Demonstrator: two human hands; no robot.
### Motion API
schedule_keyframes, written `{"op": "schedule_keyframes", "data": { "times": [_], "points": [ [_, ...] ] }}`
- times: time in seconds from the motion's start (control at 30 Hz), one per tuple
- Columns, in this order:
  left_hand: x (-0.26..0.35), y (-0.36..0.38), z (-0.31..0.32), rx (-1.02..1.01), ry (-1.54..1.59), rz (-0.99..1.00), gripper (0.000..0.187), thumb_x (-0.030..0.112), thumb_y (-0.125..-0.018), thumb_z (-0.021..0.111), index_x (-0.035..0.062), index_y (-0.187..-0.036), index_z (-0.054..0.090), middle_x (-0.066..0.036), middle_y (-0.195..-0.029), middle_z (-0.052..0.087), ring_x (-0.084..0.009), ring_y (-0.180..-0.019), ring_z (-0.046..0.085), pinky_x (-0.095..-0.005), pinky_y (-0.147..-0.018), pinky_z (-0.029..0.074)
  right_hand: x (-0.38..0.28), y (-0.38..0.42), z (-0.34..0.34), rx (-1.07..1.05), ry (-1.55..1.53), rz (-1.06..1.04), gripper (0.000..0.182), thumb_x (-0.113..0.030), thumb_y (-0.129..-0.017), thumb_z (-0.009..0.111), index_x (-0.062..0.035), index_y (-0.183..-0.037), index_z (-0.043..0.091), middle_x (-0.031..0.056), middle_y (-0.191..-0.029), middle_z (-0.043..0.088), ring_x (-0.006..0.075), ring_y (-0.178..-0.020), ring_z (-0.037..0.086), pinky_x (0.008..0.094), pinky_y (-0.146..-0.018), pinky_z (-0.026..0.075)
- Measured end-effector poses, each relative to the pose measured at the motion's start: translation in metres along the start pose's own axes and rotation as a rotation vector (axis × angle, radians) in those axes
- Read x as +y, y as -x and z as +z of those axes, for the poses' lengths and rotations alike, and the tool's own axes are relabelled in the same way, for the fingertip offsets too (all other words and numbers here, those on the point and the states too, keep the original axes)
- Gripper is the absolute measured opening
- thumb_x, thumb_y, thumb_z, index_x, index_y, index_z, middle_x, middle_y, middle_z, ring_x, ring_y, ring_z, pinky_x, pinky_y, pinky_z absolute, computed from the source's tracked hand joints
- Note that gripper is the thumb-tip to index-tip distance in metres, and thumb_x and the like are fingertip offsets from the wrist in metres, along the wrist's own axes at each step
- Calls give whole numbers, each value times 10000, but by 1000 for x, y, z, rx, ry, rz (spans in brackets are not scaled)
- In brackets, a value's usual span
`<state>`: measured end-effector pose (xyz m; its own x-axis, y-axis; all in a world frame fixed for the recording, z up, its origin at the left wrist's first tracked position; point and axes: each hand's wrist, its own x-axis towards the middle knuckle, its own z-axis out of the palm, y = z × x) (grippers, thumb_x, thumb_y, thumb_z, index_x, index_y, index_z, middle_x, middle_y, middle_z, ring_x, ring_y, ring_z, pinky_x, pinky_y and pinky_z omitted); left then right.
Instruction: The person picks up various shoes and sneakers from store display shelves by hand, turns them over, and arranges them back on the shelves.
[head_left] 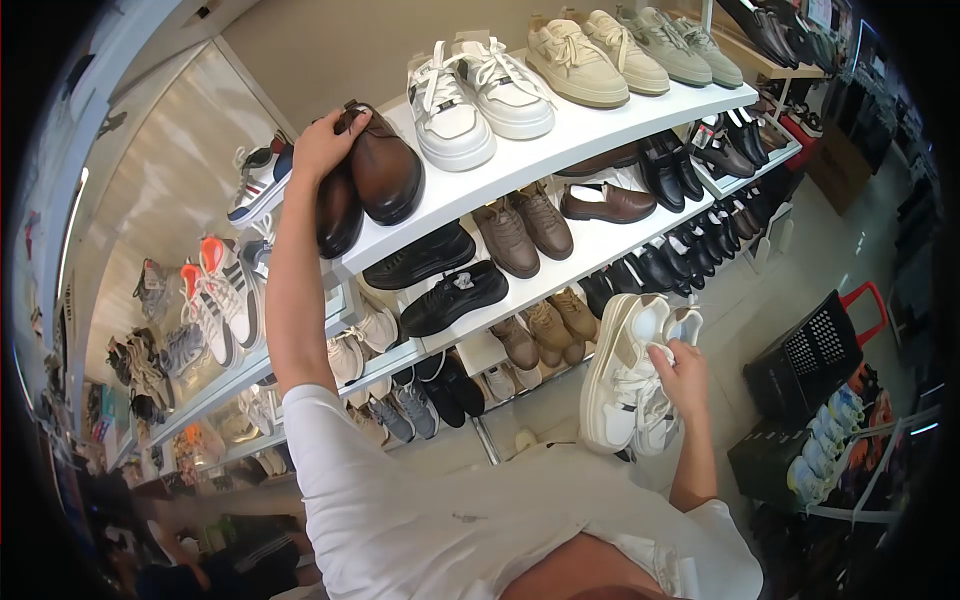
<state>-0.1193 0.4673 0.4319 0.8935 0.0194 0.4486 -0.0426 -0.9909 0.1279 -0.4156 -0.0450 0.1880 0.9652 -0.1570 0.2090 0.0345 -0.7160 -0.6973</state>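
The left hand (328, 142) grips brown shoes (386, 168), best steadied lightly at the collar, while the right hand (684, 376) clasps white sneakers (607, 388).

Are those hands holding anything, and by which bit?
The right hand holds white sneakers near their upper laces and ankle openings. The left hand touches brown shoes at the ankle end; whether it grips them can't be told.

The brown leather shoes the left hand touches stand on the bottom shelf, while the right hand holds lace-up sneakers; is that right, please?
Not quite: in the head view, the brown leather shoes the left hand touches stand on the top shelf, not the bottom; the right hand does hold lace-up sneakers.
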Motion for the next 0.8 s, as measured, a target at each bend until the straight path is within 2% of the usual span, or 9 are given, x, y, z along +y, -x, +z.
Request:
{"op": "schedule_keyframes", "data": {
  "times": [0.1,0.33,0.43,0.5,0.57,0.67,0.7,0.77,0.8],
  "points": [
    [9,8,-3,28,42,-66,792,790,-838,444,121,-1188,685,-174,-1086,706,-362,-1073,647,-439,-927,490,-5,3,5,1,-6,-40,314,-295,-861,719,-25,-757,598,141,-681,561,350,-721,522,453,-690,408],
    [25,32,-32,221,88,-116,642,674,-897,490,63,-894,685,-184,-836,695,-390,-866,663,-447,-730,491,-13,-1,8,69,-77,-147,240,-229,-846,721,-25,-774,618,127,-710,556,332,-721,505,431,-678,397],
    [23,59,-70,398,304,-107,562,589,-913,588,40,-826,668,-95,-668,624,-216,-666,592,-342,-650,461,-25,-14,-8,114,-133,-213,235,-201,-829,727,-19,-757,596,119,-707,539,319,-713,489,419,-668,387],
    [17,83,-95,498,571,-69,530,542,-914,640,22,-822,686,-11,-650,585,-108,-678,517,-282,-654,440,-39,-27,-20,128,-166,-259,240,-190,-818,731,-15,-748,583,115,-701,530,312,-708,479,412,-665,382],
    [15,118,-123,540,758,-138,530,506,-906,680,-22,-925,711,-13,-813,649,-82,-788,539,-235,-747,445,-60,-42,-36,158,-208,-417,258,-177,-805,739,-12,-724,558,102,-687,510,295,-682,455,393,-652,367],
    [-10,180,-147,695,678,-196,425,371,-934,695,-47,-1003,708,-15,-893,677,-90,-807,560,-251,-779,461,-106,-68,-55,115,-227,-657,262,-174,-797,745,-11,-714,557,100,-679,494,283,-663,442,373,-640,357],
    [-30,200,-150,716,592,-177,433,385,-952,664,-43,-997,708,-18,-829,680,-71,-745,564,-234,-698,449,-124,-77,-57,98,-253,-700,266,-176,-796,748,-10,-712,557,94,-677,493,275,-659,443,369,-636,354],
    [-38,240,-152,860,761,-280,399,366,-960,659,-26,-894,699,-35,-802,680,-73,-702,584,-218,-658,465,-170,-93,-58,39,-291,-773,284,-194,-801,754,-9,-712,557,84,-659,488,257,-643,439,363,-621,351],
    [-54,266,-152,806,865,-369,372,337,-945,687,-26,-1029,692,-35,-926,683,-74,-812,581,-226,-744,484,-197,-100,-57,2,-303,-815,299,-210,-807,757,-8,-714,557,80,-643,484,247,-631,435,361,-611,350]
  ]
}}
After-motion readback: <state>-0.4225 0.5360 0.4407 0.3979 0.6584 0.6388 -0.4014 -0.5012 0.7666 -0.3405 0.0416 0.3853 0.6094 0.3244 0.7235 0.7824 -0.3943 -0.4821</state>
